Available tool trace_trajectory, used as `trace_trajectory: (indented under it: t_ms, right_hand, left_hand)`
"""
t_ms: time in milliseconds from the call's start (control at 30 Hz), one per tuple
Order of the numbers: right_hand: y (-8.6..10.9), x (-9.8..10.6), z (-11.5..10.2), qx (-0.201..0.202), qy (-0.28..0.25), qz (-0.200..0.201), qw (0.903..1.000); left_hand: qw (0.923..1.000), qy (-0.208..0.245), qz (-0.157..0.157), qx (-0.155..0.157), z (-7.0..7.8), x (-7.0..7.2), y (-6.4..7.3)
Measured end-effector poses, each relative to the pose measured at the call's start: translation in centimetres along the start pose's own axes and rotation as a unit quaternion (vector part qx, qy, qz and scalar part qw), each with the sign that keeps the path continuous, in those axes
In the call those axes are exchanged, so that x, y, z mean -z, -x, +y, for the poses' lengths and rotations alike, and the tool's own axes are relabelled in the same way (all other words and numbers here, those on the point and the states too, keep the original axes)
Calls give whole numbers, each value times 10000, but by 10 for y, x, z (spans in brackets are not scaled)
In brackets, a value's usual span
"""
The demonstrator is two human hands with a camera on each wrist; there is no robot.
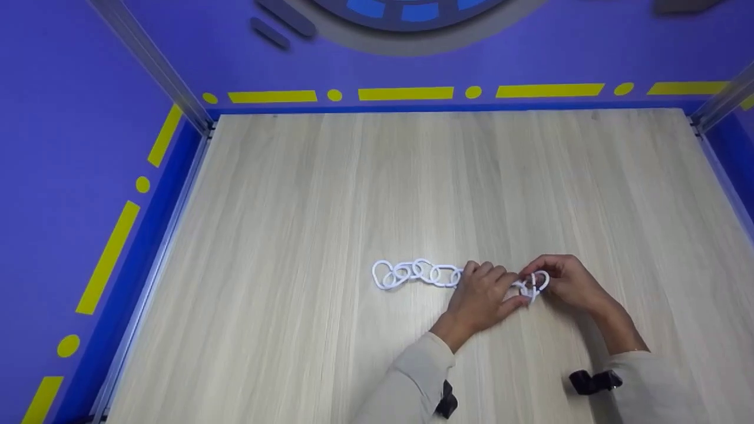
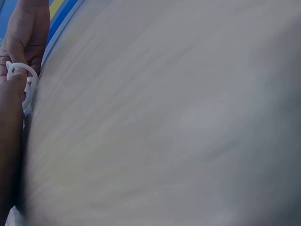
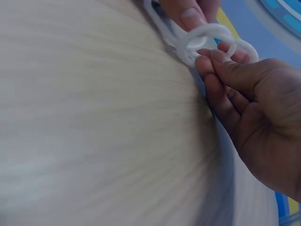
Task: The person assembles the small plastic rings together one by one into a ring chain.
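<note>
A chain of white plastic links (image 1: 443,275) lies on the wooden table, stretching leftward from the hands in the head view. Over its right part is the left hand (image 1: 483,292), its thumb and fingers pinching a link near the chain's right end. Facing it, the right hand (image 1: 568,282) pinches a white link (image 1: 543,278) at that end between thumb and fingertips. Close up in the right wrist view, the right hand (image 3: 263,103) grips the looped links (image 3: 207,35), with the other hand's thumb touching them. Fingers hide whether the end links are joined.
The pale wood-grain table (image 1: 294,206) is bounded by a blue back wall (image 1: 559,65) and a blue left wall (image 1: 53,147) with yellow dashes. Black camera mounts (image 1: 595,381) sit at both sleeves.
</note>
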State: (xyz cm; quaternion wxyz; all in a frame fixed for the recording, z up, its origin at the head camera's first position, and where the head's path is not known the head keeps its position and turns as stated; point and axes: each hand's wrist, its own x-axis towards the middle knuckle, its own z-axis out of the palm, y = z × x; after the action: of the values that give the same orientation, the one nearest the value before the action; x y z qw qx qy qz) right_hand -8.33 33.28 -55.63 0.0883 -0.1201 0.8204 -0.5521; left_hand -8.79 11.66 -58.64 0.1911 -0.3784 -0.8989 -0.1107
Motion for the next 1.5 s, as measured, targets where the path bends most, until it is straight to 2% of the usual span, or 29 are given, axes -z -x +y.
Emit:
trace_trajectory:
  t_ms: [133, 233, 400, 500, 567, 667, 800, 933, 1000, 1067, 1200, 1367, 1500]
  right_hand:
    - [-2, -6, 1, 166, -39, 216, 9996]
    - [-2, -8, 2, 97, -70, 330, 9994]
    - [-1, -4, 2, -10, -388, 182, 9991]
    - [1, 1, 2, -87, -514, -54, 9986]
    - [3, 6, 2, -174, -440, -160, 9988]
    - [7, 13, 2, -334, -148, -113, 9993]
    - [12, 18, 3, -483, 45, 341, 9982]
    - [20, 25, 2, -513, -111, 755, 9958]
    - [23, 29, 1, -407, -247, 684, 9965]
    - [26, 32, -2, -170, -284, 448, 9984]
    - [26, 32, -12, 158, 85, 251, 9995]
    - [21, 25, -25, -62, 588, 333, 9977]
    - [15, 18, -30, -38, 874, 319, 9957]
  left_hand:
    - [9988, -414, 17, -243, 1, -1, 0]
    - [9974, -547, 120, -454, 1, -2, 0]
    - [9962, -416, 295, -706, 0, -4, 0]
    - [9963, -121, 326, -781, 0, -3, 0]
    - [9963, 133, 349, -770, -1, -2, 0]
    - [9958, 392, 395, -723, -2, -1, -1]
    - [9955, 530, 458, -645, -2, 0, -1]
    - [9960, 529, 471, -536, -3, -2, -1]
    - [9966, 471, 472, -479, -3, -3, 0]
    - [9969, 461, 484, -410, -3, -2, 0]
    - [9972, 455, 493, -344, -3, -1, 0]
    - [9965, 567, 516, -321, -3, 0, 0]
    - [9962, 670, 452, -329, -3, 0, 0]
